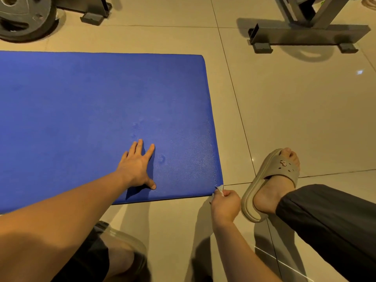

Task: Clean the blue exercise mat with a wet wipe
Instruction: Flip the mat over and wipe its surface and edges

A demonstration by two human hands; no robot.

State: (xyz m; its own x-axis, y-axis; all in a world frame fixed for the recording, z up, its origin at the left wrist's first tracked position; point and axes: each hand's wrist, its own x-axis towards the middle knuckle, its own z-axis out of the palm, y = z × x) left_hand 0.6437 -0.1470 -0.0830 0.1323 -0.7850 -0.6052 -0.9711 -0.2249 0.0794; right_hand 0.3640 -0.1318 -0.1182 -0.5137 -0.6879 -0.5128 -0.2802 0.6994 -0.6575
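The blue exercise mat [91, 110] lies flat on the tiled floor and fills the left and middle of the head view. My left hand [136, 165] presses flat on it near its front edge, fingers straight and spread. My right hand [224, 205] is at the mat's near right corner, fingers curled round a small crumpled wet wipe [219, 188]. The wipe touches the corner edge and is mostly hidden in the fist. A patch of mat near that corner looks damp and shiny.
My right foot in a grey slide sandal [270, 184] rests on the tiles right of the mat. A metal bench frame [305, 35] stands at the back right, a weight plate [24, 17] at the back left. My left knee is bottom left.
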